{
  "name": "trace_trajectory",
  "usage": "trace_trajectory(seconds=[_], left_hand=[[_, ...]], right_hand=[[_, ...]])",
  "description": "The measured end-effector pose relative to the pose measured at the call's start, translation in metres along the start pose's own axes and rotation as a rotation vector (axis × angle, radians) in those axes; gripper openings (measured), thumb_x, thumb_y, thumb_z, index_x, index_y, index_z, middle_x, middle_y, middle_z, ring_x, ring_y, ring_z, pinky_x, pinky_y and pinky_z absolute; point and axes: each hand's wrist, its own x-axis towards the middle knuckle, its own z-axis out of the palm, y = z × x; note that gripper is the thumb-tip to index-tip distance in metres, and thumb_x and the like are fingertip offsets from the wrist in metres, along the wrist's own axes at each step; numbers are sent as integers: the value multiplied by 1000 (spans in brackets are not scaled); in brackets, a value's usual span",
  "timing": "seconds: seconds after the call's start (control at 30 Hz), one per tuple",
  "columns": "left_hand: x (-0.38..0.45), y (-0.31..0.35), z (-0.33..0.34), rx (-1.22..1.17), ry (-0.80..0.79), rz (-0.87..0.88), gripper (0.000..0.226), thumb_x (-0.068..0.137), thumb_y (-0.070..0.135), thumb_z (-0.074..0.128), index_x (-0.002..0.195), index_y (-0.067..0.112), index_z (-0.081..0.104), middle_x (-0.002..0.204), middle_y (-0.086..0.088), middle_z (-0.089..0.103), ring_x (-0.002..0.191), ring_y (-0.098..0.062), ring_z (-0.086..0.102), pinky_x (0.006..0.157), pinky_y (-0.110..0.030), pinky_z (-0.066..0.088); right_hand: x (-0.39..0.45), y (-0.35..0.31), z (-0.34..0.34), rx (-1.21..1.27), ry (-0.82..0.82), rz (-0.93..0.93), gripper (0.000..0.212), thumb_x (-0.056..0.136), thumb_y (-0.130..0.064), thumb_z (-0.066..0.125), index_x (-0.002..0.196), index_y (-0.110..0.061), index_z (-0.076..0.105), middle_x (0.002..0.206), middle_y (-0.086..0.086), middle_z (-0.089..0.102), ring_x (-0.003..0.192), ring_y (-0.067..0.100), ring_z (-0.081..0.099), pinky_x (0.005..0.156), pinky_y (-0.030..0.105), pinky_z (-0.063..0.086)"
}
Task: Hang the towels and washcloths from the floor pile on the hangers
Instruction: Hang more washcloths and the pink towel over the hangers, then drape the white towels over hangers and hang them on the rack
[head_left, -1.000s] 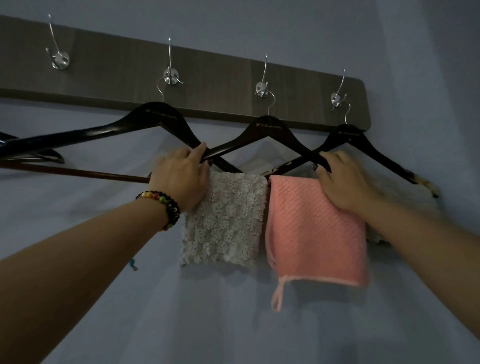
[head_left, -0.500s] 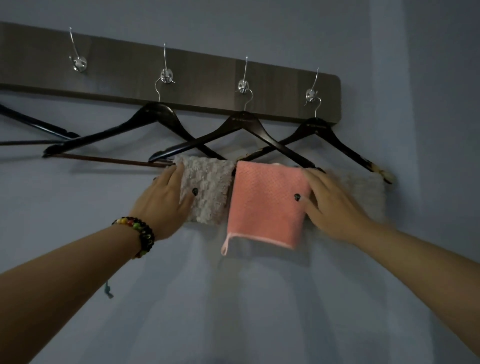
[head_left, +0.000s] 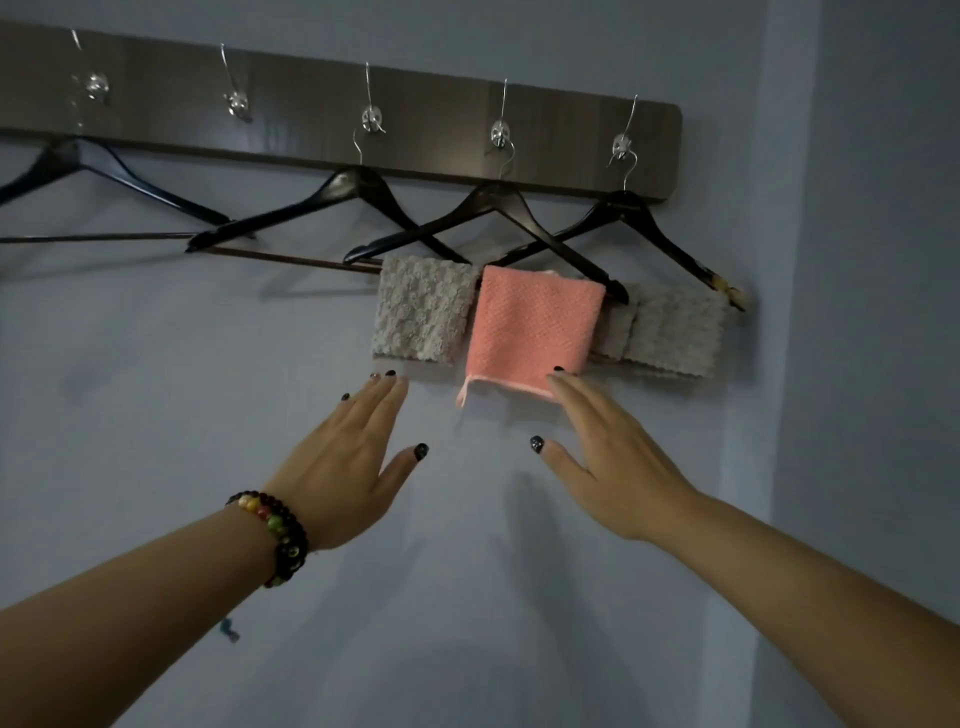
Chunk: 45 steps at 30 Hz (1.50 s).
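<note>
The main risk is a slip — the pink cloth (head_left: 532, 327) and the grey cloth (head_left: 422, 310) are only draped over hanger bars, and the pink one hangs crooked, its lower edge slanting and a loop tail (head_left: 462, 392) dangling at the left corner. A brush from a fingertip could drag either one off, or set the overlapping hangers (head_left: 493, 200) swinging on their hooks (head_left: 500, 136) and shake a cloth loose. The hangers cross each other closely, so a knock to one is likely to pass to its neighbours.

The left hand (head_left: 343, 467) is spread flat with straight fingers, holding nothing; its fingertips sit just below the grey cloth's bottom edge, apart from it as far as I can tell. The right hand (head_left: 608, 462) is likewise spread and empty — its fingertips reach the pink cloth's lower right corner, and whether they touch it I cannot tell.

Further right, two more pale cloths (head_left: 670, 327) hang on the last hanger. The floor pile is out of view, so how much is left to hang is unknown.
</note>
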Motion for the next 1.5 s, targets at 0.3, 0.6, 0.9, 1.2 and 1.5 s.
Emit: trace_trajectory(seconds=[0.3, 0.6, 0.9, 1.2, 1.5], left_hand=[[-97, -11, -28, -4, 13, 28, 78, 92, 60, 11, 153, 12, 11, 159, 0, 11, 144, -8, 0, 115, -27, -1], [-228, -87, -40, -69, -118, -137, 80, 87, 65, 0, 153, 21, -4, 156, 9, -11, 142, -2, -13, 113, -22, -12], [-370, -170, -89, 26, -250, -175, 74, 97, 58, 18, 152, 10, 21, 158, -5, 17, 145, -18, 14, 115, -42, 14], [-474, -225, -117, 111, -378, -285, 73, 98, 57, 11, 148, 8, 32, 152, -10, 33, 141, -24, 27, 109, -45, 26], [-542, -266, -63, -3, -474, -477, 69, 95, 52, 29, 145, 6, 37, 151, -10, 37, 142, -23, 27, 110, -44, 32]], right_hand=[[-49, -84, 17, 34, -135, -7, 69, 99, -45, 38, 153, -19, 4, 161, -7, 0, 146, 5, -1, 114, 16, -1], [-64, -215, 60, 134, -242, -26, 70, 99, -44, 39, 153, -24, -2, 159, -14, -9, 144, 0, -9, 111, 14, -5], [-98, -364, 139, 371, -407, 58, 70, 99, -43, 40, 153, -25, 0, 158, -18, -11, 144, -1, -11, 118, 23, 3], [-139, -470, 216, 603, -557, 143, 70, 98, -39, 45, 153, -28, 3, 157, -20, -8, 145, -1, -6, 117, 22, 9], [-162, -505, 307, 610, -699, 121, 68, 99, -32, 45, 152, -24, 3, 158, -14, -7, 146, 4, -7, 117, 21, 7]])
